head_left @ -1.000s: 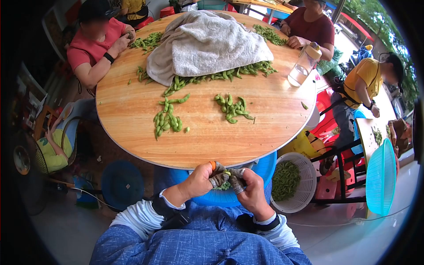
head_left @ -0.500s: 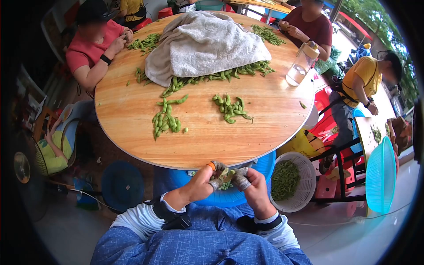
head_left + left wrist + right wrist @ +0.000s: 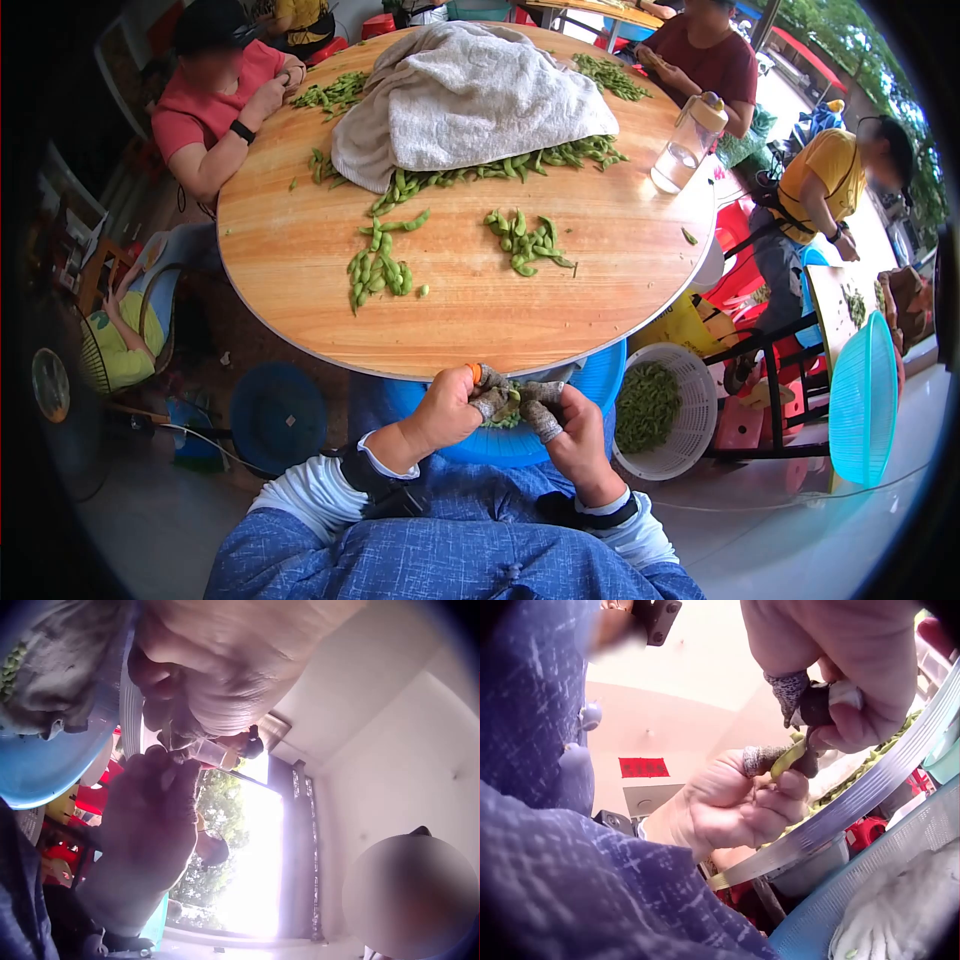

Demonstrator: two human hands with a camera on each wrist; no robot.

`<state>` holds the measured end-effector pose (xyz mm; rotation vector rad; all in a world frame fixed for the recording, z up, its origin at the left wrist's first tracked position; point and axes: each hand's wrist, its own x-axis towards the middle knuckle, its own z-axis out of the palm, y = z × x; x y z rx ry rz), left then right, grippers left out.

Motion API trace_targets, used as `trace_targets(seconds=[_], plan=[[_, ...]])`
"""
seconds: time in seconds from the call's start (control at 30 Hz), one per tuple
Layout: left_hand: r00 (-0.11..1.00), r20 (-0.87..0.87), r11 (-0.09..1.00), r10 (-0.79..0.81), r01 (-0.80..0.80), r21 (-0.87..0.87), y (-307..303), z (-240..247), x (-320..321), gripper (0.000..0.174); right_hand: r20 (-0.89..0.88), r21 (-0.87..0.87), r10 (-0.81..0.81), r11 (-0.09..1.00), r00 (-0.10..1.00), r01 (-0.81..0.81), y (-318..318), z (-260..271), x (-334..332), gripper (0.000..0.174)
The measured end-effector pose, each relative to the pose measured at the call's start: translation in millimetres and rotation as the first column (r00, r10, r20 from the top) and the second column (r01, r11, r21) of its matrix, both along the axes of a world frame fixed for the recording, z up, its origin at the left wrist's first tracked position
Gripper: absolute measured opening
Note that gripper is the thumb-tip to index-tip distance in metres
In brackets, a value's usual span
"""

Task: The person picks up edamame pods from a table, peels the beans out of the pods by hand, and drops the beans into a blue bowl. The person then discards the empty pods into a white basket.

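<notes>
My left hand (image 3: 447,412) pinches a yellow-green edamame pod (image 3: 786,759) between thumb and finger, over the blue basin (image 3: 600,392) below the table's edge. Facing it, my right hand (image 3: 582,445) has thumb and finger curled together at the pod's upper end. Grey knitted covers wrap the working fingertips of both hands, and an orange band shows on the left. Green beans (image 3: 508,419) lie in the basin, partly hidden by the hands. In the left wrist view the pod is hidden behind the fingers.
On the round wooden table (image 3: 480,330) lie two small edamame piles, a larger heap under a grey towel (image 3: 490,100), and a water bottle (image 3: 685,150). A white basket (image 3: 700,430) of pods stands at right, a dark blue tub (image 3: 278,420) at left. Other people sit around.
Both hands stay over the basin while their fingertips shift around the pod, which showed more plainly half a second ago. The person in maroon has raised their hands from the tabletop.
</notes>
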<state>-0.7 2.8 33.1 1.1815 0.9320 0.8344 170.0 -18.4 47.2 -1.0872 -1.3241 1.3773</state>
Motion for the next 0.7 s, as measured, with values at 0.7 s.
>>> trace_targets(seconds=[0.7], plan=[[0.334, -0.654, 0.639, 0.679, 0.169, 0.75, 75.5, 14.4, -62.7, 0.019, -0.172, -0.471, -0.796, 0.584, 0.58, 0.661, -20.4, -109.6, 169.4, 0.019]])
